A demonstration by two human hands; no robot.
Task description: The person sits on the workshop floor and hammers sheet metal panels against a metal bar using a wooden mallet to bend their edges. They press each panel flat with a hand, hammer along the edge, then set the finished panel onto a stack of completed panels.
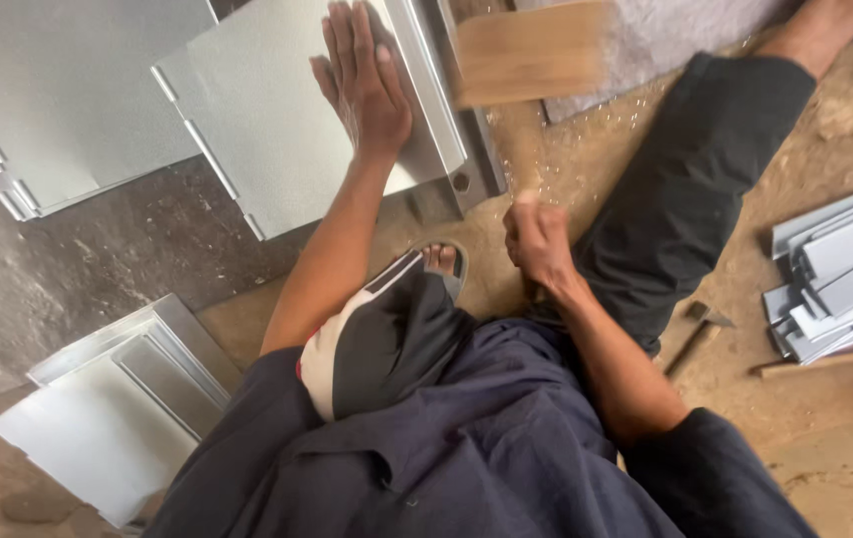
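- Nearest to the camera is the person's own body in dark clothing, sitting on the sandy floor point(845, 438), with one knee pulled up and a foot in a sandal point(441, 261) showing in front of it.
- The right hand point(538, 242) is closed in a fist around the lower end of a wooden handle; its grip is clamped on the handle of a wooden mallet point(531, 50).
- The head of the mallet is blurred and stands above the hand, over the right edge of the sheet.
- The left hand point(362, 85) lies flat with the fingers together and stretched out, the grip apart, pressing on a grey metal sheet point(277, 130).
- This metal sheet lies on the floor in front of the person, a little to the left; its right edge is folded up and rests on a steel bar point(466, 179).
- At the near left, a stack of folded metal pieces point(118, 399) lies on the floor.
- At the right, a small hammer point(700, 324) lies on the sand just beside the leg, and further right there is a pile of grey metal strips point(840, 274).
- At the far left, more flat sheets point(58, 100) lie stacked, well apart from the hands.
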